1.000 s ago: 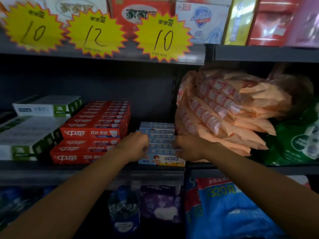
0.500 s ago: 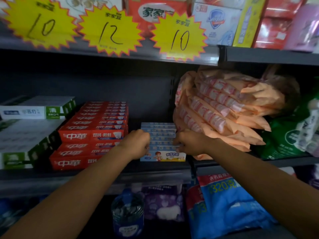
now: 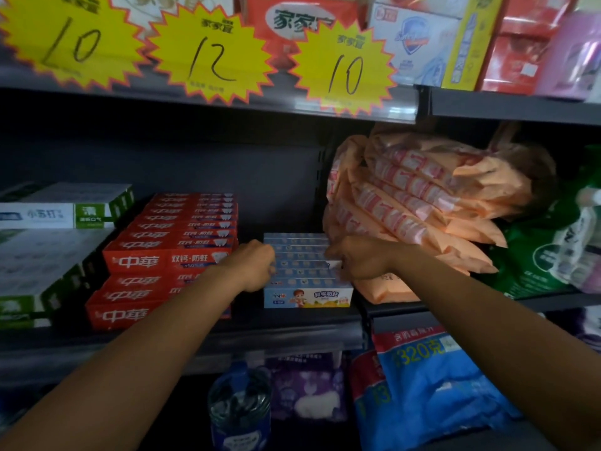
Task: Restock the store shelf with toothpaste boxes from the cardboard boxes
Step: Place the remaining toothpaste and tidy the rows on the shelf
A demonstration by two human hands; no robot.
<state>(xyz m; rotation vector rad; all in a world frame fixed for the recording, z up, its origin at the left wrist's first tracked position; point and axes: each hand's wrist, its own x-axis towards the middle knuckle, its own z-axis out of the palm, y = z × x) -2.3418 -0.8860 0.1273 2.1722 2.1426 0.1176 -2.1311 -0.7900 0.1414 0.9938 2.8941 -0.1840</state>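
Hardly anything has moved: shelf (image 3: 292, 323) already carries red stacks (image 3: 169, 255); the pale-blue toothpaste boxes (image 3: 307, 296) sit between them and orange packs (image 3: 422, 203), left hand (image 3: 257, 270) and right hand (image 3: 361, 260) curled against their ends, squaring them; supply cartons unseen

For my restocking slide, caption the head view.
Both hands, left and right, square up light-blue toothpaste boxes beside red ones.
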